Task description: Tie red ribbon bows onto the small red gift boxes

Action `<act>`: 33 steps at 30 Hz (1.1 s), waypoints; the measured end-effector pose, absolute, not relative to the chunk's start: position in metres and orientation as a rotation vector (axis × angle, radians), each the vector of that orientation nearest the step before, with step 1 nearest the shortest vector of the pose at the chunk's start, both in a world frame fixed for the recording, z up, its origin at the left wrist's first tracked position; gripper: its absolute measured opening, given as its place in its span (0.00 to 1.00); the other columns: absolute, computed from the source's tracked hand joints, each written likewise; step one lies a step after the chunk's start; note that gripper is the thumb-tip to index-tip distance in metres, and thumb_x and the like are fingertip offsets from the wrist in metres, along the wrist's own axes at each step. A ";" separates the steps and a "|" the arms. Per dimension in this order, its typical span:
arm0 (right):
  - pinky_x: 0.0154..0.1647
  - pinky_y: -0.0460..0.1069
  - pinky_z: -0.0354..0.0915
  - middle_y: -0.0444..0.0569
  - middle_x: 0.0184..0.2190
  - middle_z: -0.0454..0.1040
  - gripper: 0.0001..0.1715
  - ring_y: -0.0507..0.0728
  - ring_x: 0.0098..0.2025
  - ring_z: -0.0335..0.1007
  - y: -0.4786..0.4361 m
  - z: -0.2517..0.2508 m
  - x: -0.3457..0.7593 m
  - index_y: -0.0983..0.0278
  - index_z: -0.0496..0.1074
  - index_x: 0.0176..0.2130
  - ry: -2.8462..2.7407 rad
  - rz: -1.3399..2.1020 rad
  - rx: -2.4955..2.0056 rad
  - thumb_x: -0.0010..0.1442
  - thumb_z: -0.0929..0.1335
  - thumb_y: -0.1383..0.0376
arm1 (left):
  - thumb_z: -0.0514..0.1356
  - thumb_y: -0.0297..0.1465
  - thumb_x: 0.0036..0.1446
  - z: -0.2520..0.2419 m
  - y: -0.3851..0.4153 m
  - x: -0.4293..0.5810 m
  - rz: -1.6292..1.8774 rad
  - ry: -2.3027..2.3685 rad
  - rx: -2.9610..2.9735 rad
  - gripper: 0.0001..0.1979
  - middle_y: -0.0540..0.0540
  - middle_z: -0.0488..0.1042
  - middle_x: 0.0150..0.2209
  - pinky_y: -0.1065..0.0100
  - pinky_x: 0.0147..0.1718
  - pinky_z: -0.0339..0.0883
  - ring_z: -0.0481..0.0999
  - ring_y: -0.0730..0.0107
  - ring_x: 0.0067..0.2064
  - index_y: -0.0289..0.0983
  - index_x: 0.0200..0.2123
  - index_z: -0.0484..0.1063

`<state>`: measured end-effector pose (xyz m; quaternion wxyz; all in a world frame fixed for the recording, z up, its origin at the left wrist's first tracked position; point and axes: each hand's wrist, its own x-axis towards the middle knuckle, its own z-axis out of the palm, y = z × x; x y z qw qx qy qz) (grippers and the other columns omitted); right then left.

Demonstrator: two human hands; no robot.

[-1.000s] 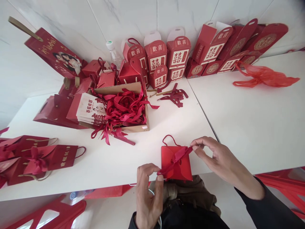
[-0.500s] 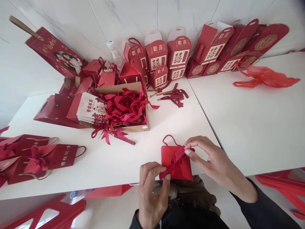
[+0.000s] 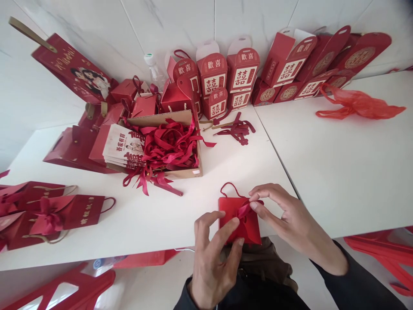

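Observation:
A small red gift box [image 3: 227, 210] with a twisted cord handle [image 3: 228, 185] lies near the table's front edge. A dark red ribbon [image 3: 244, 210] crosses its top, gathered at the middle. My right hand [image 3: 287, 217] pinches one end of this ribbon between thumb and fingertips at the box's upper right corner. Over the lower left of the box, my left hand [image 3: 214, 258] has its fingers apart. Its index fingertip is close beside the ribbon's middle; whether it touches is hard to see. The ribbon's left end is hidden behind those fingers.
A cardboard box [image 3: 185, 174] full of red ribbons stands left of centre, with a stack of printed cards [image 3: 121, 146]. Finished red boxes [image 3: 85, 211] with bows sit at left. More boxes [image 3: 213, 71] line the wall. A red plastic bag [image 3: 358, 103] lies at right.
My left hand has let go of the ribbon's left end and shifted right and up, toward the middle of the gift box. My right hand keeps its pinch, almost still.

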<state>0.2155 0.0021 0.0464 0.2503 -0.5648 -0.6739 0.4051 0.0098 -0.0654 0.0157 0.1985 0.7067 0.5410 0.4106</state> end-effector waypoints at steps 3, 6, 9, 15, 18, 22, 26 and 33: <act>0.31 0.48 0.69 0.46 0.48 0.75 0.11 0.60 0.51 0.73 0.002 0.049 0.215 0.53 0.73 0.44 -1.811 1.093 -1.582 0.72 0.65 0.51 | 0.61 0.18 0.60 0.018 -0.063 0.013 1.152 1.467 1.981 0.18 0.42 0.69 0.54 0.59 0.47 0.72 0.70 0.58 0.54 0.45 0.47 0.75; 0.26 0.48 0.66 0.46 0.48 0.76 0.13 0.60 0.48 0.74 0.001 0.050 0.217 0.53 0.74 0.44 -1.772 1.100 -1.646 0.71 0.65 0.49 | 0.59 0.17 0.58 0.018 -0.064 0.012 1.142 1.460 1.953 0.16 0.42 0.70 0.53 0.59 0.46 0.72 0.71 0.58 0.53 0.44 0.43 0.74; 0.28 0.49 0.68 0.46 0.50 0.77 0.15 0.60 0.48 0.76 0.000 0.047 0.222 0.51 0.73 0.49 -1.751 1.144 -1.722 0.72 0.65 0.47 | 0.58 0.18 0.59 0.015 -0.067 0.009 1.136 1.475 1.931 0.20 0.40 0.71 0.53 0.58 0.48 0.72 0.71 0.58 0.54 0.43 0.51 0.71; 0.35 0.50 0.71 0.46 0.49 0.78 0.21 0.62 0.53 0.74 0.000 0.039 0.232 0.50 0.74 0.54 -1.761 1.192 -1.788 0.69 0.66 0.44 | 0.59 0.24 0.64 0.010 -0.071 0.006 1.138 1.613 1.774 0.13 0.41 0.71 0.51 0.60 0.50 0.73 0.73 0.61 0.54 0.41 0.51 0.68; 0.34 0.49 0.70 0.45 0.43 0.78 0.19 0.59 0.45 0.75 0.000 0.042 0.231 0.51 0.76 0.49 -1.750 1.189 -1.773 0.68 0.66 0.45 | 0.58 0.23 0.65 0.009 -0.071 0.006 1.135 1.631 1.748 0.08 0.44 0.71 0.49 0.64 0.48 0.72 0.74 0.64 0.52 0.42 0.42 0.69; 0.31 0.49 0.68 0.45 0.38 0.78 0.17 0.58 0.39 0.74 0.000 0.046 0.229 0.52 0.77 0.43 -1.729 1.150 -1.767 0.69 0.66 0.46 | 0.56 0.21 0.64 0.009 -0.070 0.005 1.139 1.624 1.768 0.09 0.44 0.72 0.47 0.65 0.45 0.73 0.75 0.65 0.49 0.42 0.41 0.70; 0.24 0.49 0.63 0.45 0.37 0.77 0.17 0.56 0.30 0.71 -0.002 0.045 0.229 0.53 0.76 0.43 -1.738 1.142 -1.788 0.70 0.65 0.47 | 0.54 0.20 0.62 0.009 -0.071 0.005 1.156 1.587 1.765 0.11 0.44 0.73 0.44 0.64 0.44 0.72 0.75 0.63 0.47 0.41 0.41 0.69; 0.18 0.49 0.54 0.45 0.35 0.75 0.17 0.53 0.22 0.59 -0.003 0.040 0.230 0.54 0.75 0.43 -1.711 1.177 -1.776 0.70 0.65 0.47 | 0.52 0.18 0.62 0.007 -0.074 0.005 1.116 1.583 1.783 0.12 0.47 0.71 0.41 0.66 0.43 0.68 0.71 0.65 0.44 0.41 0.42 0.67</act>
